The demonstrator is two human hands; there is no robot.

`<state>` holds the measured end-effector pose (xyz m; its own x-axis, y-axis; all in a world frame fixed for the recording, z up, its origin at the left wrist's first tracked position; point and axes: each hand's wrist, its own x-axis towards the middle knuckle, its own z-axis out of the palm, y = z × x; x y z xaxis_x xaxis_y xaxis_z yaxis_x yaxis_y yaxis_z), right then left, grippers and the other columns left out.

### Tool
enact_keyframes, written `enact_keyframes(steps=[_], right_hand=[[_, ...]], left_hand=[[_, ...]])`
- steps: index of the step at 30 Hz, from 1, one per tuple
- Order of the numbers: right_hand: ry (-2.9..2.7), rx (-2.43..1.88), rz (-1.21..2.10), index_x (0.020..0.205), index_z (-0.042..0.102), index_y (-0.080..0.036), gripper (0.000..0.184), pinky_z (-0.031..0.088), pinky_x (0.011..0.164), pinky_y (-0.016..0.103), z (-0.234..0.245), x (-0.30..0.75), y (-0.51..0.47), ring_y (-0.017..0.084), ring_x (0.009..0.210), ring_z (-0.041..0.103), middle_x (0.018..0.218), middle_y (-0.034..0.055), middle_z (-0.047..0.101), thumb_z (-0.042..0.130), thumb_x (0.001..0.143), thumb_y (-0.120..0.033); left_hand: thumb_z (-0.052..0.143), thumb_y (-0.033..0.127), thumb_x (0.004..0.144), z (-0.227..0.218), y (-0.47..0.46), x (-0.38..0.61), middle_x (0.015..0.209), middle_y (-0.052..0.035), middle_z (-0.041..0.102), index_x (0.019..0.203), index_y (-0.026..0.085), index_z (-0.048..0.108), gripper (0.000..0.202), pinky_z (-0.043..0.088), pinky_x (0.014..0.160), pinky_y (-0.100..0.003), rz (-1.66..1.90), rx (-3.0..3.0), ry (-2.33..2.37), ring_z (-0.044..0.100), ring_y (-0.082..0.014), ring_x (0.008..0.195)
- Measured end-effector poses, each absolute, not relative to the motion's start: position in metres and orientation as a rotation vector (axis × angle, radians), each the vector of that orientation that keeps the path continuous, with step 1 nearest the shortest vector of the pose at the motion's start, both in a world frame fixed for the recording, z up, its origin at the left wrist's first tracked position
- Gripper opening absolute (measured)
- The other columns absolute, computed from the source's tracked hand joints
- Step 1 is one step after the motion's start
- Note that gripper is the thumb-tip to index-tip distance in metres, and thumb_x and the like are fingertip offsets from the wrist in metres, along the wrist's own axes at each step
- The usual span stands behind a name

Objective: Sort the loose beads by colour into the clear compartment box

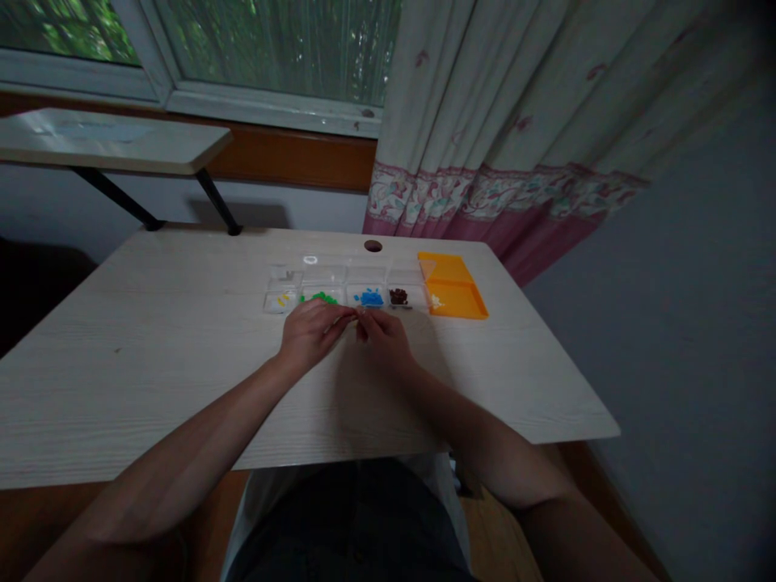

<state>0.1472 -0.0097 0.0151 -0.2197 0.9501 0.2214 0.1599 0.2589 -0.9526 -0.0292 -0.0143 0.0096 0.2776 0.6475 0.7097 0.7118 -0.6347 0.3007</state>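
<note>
My left hand and my right hand meet fingertip to fingertip over the table, just in front of the clear boxes. Both are closed in a pinch, and what they hold is too small to make out. Behind them stands a row of open clear plastic boxes. From left to right these contain yellow pieces, green pieces, blue pieces and dark brown pieces. At the right end lies an opened orange case, with small whitish pieces at its left side.
The pale wooden table has a round cable hole near its back edge. A raised shelf on black legs stands at the back left. A curtain hangs behind the table, beside a window.
</note>
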Motion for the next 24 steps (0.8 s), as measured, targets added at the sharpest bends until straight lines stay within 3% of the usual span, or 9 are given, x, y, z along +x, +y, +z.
enact_keyframes(steps=[5, 10, 16, 24], right_hand=[[-1.636, -0.999, 1.151, 0.064, 0.061, -0.019, 0.061, 0.044, 0.065, 0.027, 0.016, 0.147, -0.01, 0.013, 0.061, 0.051, 0.06, 0.0003, 0.055, 0.042, 0.091, -0.071], [-1.78, -1.09, 0.9, 0.104, 0.073, -0.02, 0.048, 0.045, 0.069, 0.027, 0.006, 0.16, 0.003, 0.014, 0.068, 0.056, 0.073, 0.0019, 0.064, 0.043, 0.097, -0.057], [-2.183, -1.229, 0.479, 0.093, 0.075, -0.02, 0.016, 0.046, 0.083, 0.031, -0.003, 0.178, 0.018, 0.019, 0.085, 0.058, 0.092, 0.0073, 0.067, 0.059, 0.092, -0.023], [-2.275, -1.278, 0.486, 0.102, 0.074, -0.019, 0.016, 0.046, 0.085, 0.032, -0.004, 0.177, 0.016, 0.018, 0.087, 0.058, 0.092, 0.0065, 0.065, 0.068, 0.087, -0.023]], left_hand=[[0.053, 0.034, 0.098, 0.016, -0.015, -0.038, 0.098, -0.0013, 0.076, 0.107, 0.028, 0.071, 0.021, 0.048, 0.074, -0.032, -1.153, -2.482, -1.297, 0.067, -0.0181, 0.083], [0.052, 0.034, 0.098, 0.021, -0.006, -0.054, 0.1, -0.0046, 0.075, 0.104, 0.023, 0.069, 0.021, 0.047, 0.083, -0.038, -1.144, -2.444, -1.342, 0.064, -0.0216, 0.089], [0.053, 0.034, 0.096, 0.025, 0.015, -0.089, 0.098, -0.0085, 0.068, 0.094, 0.023, 0.064, 0.016, 0.042, 0.09, -0.046, -1.17, -2.248, -1.481, 0.058, -0.0269, 0.099], [0.055, 0.031, 0.092, 0.021, 0.025, -0.121, 0.081, -0.0054, 0.058, 0.074, 0.024, 0.058, 0.02, 0.042, 0.079, -0.044, -1.036, -2.076, -1.541, 0.051, -0.0242, 0.084]])
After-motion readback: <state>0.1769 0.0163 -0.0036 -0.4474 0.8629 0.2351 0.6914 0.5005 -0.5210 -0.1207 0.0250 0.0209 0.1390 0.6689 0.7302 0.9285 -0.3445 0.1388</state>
